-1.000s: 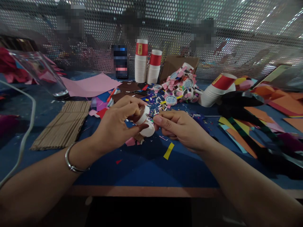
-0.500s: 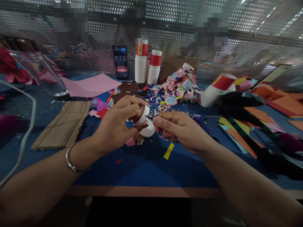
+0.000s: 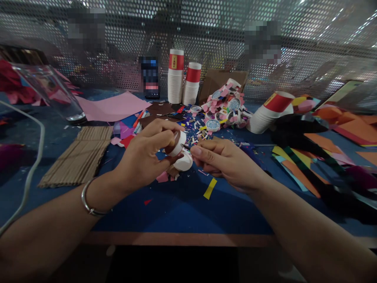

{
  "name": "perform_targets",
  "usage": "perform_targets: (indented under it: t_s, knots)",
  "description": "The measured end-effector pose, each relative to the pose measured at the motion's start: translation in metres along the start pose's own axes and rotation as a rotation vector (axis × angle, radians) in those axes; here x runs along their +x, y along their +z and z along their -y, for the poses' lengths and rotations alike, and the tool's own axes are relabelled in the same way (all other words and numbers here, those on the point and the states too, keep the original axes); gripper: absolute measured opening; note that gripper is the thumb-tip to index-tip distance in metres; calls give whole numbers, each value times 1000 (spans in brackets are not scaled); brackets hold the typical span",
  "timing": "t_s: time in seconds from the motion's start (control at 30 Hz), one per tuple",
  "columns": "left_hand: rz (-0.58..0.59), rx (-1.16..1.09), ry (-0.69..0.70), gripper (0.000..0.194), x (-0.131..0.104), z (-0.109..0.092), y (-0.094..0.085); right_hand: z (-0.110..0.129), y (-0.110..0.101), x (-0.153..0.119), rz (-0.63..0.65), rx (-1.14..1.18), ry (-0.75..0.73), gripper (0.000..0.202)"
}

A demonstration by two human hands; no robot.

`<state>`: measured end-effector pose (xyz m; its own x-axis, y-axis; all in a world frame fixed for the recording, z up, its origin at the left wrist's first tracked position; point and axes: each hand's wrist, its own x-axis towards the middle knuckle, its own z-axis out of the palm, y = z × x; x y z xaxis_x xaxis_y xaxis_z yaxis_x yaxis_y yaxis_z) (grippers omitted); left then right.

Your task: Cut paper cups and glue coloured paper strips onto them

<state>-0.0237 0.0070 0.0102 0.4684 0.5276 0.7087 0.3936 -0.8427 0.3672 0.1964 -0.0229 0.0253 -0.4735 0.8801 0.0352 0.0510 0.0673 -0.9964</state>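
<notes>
Reading from left to right, we find a ribbed piece of cardboard (image 3: 78, 157) flat on our blue table (image 3: 188, 216), then a silver bangle (image 3: 88, 201) on our left wrist. Our left hand (image 3: 147, 151) is closed around a small round paper piece (image 3: 180, 143), thumb below and fingers above, holding it raised over the middle of the table. It is short and drum-like, tipped on its side: a smooth white band rings its right-hand end, and the part toward our palm is brown, mostly hidden by our fingers. Just beneath sits a second white round piece (image 3: 183, 162), with pink and brown paper by it. Next, a thin dark pointed tool (image 3: 186, 146) aims at the white band; we cannot tell whether its tip touches. Our right hand (image 3: 216, 157) pinches that tool between thumb and fingers. Farther right, a stack of white-and-red paper cups (image 3: 268, 112) leans over.
</notes>
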Motion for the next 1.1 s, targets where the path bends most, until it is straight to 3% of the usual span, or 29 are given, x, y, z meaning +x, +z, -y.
perform_targets:
  t_s: [0.3, 0.47, 0.57, 0.67, 0.87, 1.1]
  knots:
    - [-11, 46, 7, 31, -1, -1, 1, 3, 0, 0, -9, -24, -10, 54]
    - [-7, -8, -43, 15, -4, 0, 1, -2, -5, 1, -39, -48, 34, 53]
    - [4, 6, -122, 7, -5, 1, -1, -3, -8, 2, -68, -132, 48, 54]
    - [22, 12, -239, 10, -4, -1, -3, -2, -9, 2, -84, -226, 58, 57]
    - [207, -357, -482, 6, -1, -2, 2, -4, -9, 2, -154, -379, -75, 52]
    - [371, -427, -461, 13, -3, -3, 9, -12, -5, 4, -151, -418, -154, 38]
